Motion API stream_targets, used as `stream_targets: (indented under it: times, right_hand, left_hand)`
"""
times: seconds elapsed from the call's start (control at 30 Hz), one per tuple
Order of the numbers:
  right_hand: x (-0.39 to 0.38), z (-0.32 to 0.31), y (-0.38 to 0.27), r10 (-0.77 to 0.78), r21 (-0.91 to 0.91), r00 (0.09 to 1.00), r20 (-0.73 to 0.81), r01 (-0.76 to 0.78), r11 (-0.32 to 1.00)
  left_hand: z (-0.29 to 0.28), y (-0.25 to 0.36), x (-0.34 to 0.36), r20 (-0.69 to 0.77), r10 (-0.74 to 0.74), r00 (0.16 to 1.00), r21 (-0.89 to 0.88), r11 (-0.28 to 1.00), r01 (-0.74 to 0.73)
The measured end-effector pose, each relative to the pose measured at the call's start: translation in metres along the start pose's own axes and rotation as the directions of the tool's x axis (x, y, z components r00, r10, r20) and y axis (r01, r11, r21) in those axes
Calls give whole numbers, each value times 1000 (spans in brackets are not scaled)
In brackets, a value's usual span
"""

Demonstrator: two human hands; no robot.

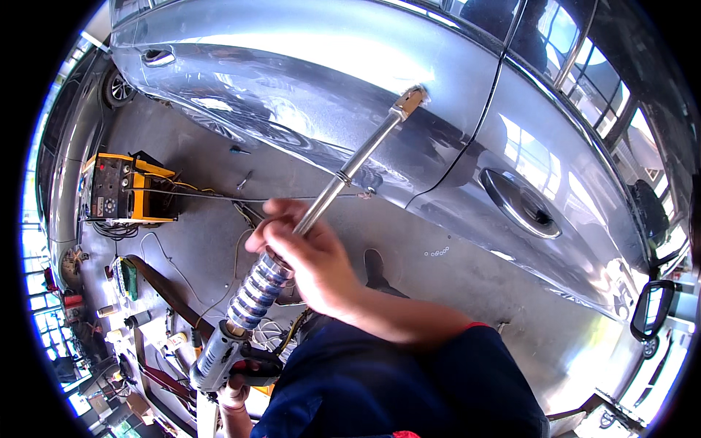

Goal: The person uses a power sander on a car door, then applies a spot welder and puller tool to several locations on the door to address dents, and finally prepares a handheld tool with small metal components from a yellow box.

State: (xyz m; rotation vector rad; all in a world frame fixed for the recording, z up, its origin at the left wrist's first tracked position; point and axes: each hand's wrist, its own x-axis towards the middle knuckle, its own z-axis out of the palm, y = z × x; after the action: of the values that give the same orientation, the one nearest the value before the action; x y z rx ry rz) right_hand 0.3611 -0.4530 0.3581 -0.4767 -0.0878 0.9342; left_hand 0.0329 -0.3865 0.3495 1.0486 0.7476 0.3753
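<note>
A slide-hammer dent puller [261,290] runs slantwise from the lower left up to the side of a silver-grey car [314,117]. Its long metal rod ends in a copper-coloured tip [413,99] that meets the body panel left of a door seam; whether it is fixed there I cannot tell. My left hand [234,394] is closed round the tool's grey and black pistol grip, partly hidden beneath it. Fingers of my right hand [314,255] curl round the rod just above the ribbed metal sliding weight, slightly blurred.
A yellow and black machine with cables [113,188] stands on the floor at the left. Close by are a green tool [127,279] and a cluttered cart [157,343]. Small rings [437,252] lie on the floor under the car. A door handle [520,203] projects at right.
</note>
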Motion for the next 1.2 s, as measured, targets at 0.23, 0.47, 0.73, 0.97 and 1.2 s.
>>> stream_targets:
  times: [0.23,0.47,0.73,0.97,1.2]
  right_hand:
    - [29,-8,-33,41,502,926,376,-241,830]
    - [8,7,-29,74,349,994,81,-98,932]
    - [6,3,-27,63,303,998,13,-64,951]
    - [9,6,-27,73,293,997,4,-71,954]
    - [10,6,-26,76,280,997,5,-74,957]
  left_hand:
    - [-22,-10,-7,-26,151,988,226,964,-141]
    - [-14,-12,-11,-20,243,970,347,912,-221]
    - [17,1,-9,-104,127,986,190,976,-106]
    - [4,-7,-7,-65,98,993,105,990,-91]
    - [-2,-4,-11,-62,74,995,72,995,-70]
